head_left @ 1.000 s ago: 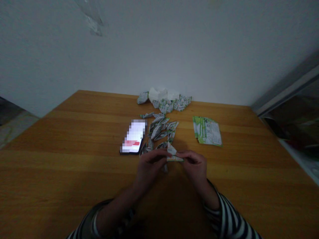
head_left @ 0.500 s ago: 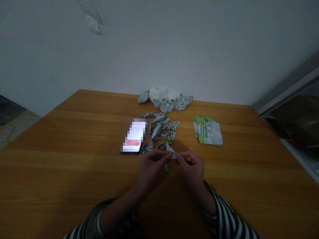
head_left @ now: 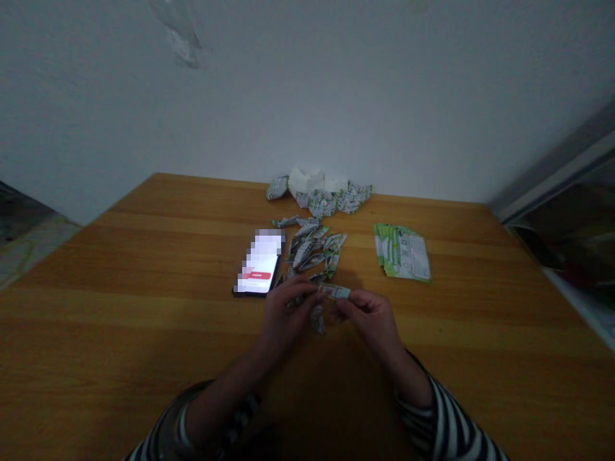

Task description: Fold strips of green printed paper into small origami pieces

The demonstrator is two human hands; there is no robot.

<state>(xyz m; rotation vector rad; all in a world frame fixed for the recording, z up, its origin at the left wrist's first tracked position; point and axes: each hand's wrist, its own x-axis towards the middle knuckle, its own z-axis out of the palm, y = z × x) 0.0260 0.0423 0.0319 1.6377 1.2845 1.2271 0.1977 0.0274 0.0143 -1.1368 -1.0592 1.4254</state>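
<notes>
Pinching a small folded strip of white and green printed paper [head_left: 335,292], the left hand [head_left: 288,317] has its thumb and finger closed on the left end. The right hand [head_left: 375,320] nips the right end, its thumb and finger close together too. The strip is above the brown wooden table [head_left: 144,288]. Just below it lies one small grey-white folded piece [head_left: 318,320]. Past the fingers is a messy pile of folded printed paper pieces [head_left: 312,246]. The black phone with a bright screen [head_left: 262,262] sits just left of the pile. Farther right lie flat green and white packets [head_left: 406,254], with wide wood between them and the table's right edge. Wide wood also runs from the phone to the left edge. Crumpled printed papers with white sheets [head_left: 321,192] sit at the back edge, by the pale wall [head_left: 307,83].
</notes>
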